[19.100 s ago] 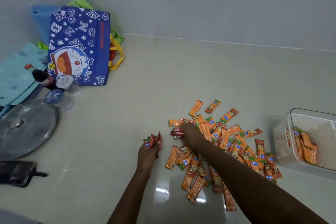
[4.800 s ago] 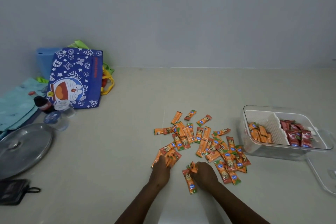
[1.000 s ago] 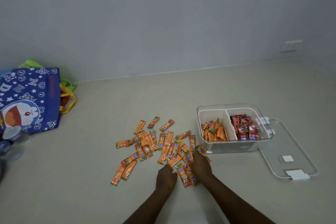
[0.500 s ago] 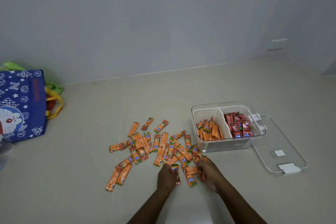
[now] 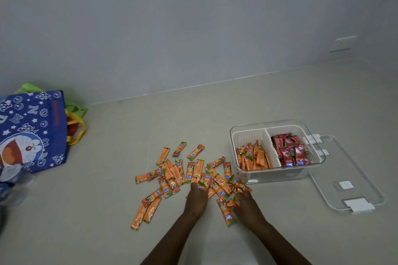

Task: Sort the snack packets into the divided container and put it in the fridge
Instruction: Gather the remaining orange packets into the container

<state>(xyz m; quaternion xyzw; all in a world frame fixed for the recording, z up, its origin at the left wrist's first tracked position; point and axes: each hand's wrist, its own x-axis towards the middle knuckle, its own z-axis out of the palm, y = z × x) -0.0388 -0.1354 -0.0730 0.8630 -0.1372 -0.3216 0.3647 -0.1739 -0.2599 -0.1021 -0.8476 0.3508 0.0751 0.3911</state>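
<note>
Roughly a third of the way through, I'd say. The divided container (image 5: 277, 175) sits on the floor (image 5: 107, 211) toward the right side, lid off. Its left compartment has a modest stack of orange packets (image 5: 253, 158) and the right compartment holds the red packets (image 5: 290, 153). I can't spot any red ones among the loose ones on the floor, so that colour looks finished.

What's left is the big scatter of loose orange packets (image 5: 183, 173) spread across the middle of the floor, just beside the container's left wall, with a couple of stragglers lying nearer the front edge of the view.

Both hands are down at the near edge of that pile. The left hand (image 5: 197, 198) has its fingers curled onto the packets, and the right hand (image 5: 244, 203) looks closed around a few of them. It's hard to be sure from this angle whether either is actually gripping or just raking them together.

The clear lid (image 5: 353, 180) lies flat just to the right of the container. Still to do: bin the rest of the orange, lid on, then the fridge, which isn't in view. A blue cartoon bag (image 5: 32, 131) sits off by the wall on the left.
</note>
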